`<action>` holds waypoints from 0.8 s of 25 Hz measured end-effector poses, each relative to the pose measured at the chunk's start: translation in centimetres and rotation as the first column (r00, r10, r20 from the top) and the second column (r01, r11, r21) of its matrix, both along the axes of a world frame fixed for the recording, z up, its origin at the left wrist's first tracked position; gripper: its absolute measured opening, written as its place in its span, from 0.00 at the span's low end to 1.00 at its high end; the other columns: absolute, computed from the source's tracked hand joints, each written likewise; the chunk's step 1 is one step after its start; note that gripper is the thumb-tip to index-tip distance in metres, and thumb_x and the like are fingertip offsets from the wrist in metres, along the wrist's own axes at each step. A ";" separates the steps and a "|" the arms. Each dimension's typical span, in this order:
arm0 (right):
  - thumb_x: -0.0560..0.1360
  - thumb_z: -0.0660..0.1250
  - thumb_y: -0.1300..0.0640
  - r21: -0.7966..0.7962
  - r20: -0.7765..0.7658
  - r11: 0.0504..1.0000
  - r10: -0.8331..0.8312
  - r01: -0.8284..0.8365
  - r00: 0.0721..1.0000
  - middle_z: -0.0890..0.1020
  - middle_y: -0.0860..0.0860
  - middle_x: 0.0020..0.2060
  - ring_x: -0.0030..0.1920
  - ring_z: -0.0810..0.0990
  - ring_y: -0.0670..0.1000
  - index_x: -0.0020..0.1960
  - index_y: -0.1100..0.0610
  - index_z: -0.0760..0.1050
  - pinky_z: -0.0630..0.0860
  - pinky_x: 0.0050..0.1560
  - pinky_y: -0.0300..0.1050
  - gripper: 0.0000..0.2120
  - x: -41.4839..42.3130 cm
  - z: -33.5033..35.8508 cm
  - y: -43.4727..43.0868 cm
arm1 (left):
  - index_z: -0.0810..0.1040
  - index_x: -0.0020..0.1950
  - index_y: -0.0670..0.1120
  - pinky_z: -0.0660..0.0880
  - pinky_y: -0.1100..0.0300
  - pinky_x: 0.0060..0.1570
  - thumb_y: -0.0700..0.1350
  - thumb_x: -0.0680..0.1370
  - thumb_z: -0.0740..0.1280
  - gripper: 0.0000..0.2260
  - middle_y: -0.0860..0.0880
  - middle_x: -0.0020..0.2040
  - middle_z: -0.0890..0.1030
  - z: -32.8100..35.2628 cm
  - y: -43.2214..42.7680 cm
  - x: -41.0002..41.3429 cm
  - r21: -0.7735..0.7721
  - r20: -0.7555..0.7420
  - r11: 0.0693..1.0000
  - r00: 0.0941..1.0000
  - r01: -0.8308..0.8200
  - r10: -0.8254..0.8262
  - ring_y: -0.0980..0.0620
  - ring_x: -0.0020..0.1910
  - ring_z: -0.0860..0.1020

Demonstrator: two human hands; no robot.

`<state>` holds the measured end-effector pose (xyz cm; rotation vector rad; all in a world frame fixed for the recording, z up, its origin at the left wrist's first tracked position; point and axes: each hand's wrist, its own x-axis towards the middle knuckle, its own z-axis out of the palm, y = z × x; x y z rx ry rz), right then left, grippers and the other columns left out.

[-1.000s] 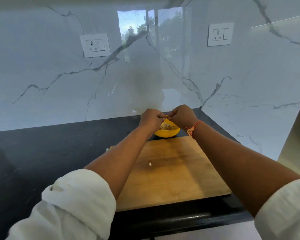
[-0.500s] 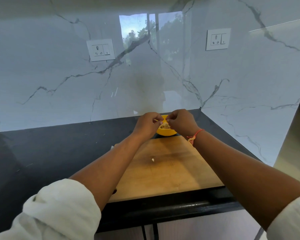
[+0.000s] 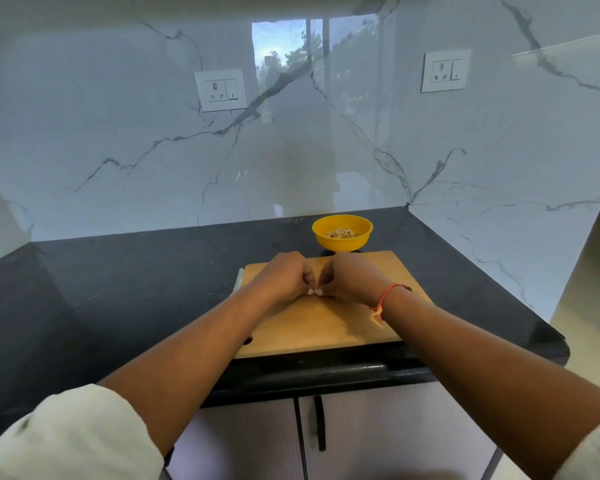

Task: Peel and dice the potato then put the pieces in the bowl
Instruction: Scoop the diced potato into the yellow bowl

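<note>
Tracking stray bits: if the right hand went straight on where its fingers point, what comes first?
Probably the small potato piece just before the right hand, then the cutting board; depth is unclear.

Head view: left hand [image 3: 284,275] and right hand [image 3: 350,278] sit knuckles-up at frame centre over the wooden cutting board [image 3: 326,327]. Curled fingertips of both meet on small pale potato pieces [image 3: 313,291] at board level. Yellow bowl [image 3: 342,243] just above the board's far edge, on the black countertop [image 3: 118,289], holds diced potato [image 3: 342,233]. Red thread [image 3: 387,294] on the right wrist. 2 sockets on the marble wall: upper left [image 3: 221,90] and upper right [image 3: 445,71]. Cabinet handle [image 3: 320,422] at bottom centre.
</note>
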<state>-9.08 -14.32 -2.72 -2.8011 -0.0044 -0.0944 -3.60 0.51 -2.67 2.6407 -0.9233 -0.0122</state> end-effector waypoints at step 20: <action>0.79 0.65 0.46 -0.225 -0.008 0.973 -0.046 0.043 0.999 0.75 0.48 0.33 0.42 0.78 0.50 0.43 0.55 0.74 0.76 0.47 0.42 0.13 0.4 0.2 3.1 | 0.83 0.61 0.47 0.72 0.57 0.60 0.36 0.80 0.63 0.14 0.47 0.60 0.82 -1.5 0.8 -1.5 -0.088 -0.006 0.990 0.994 -0.108 0.108 0.47 0.60 0.78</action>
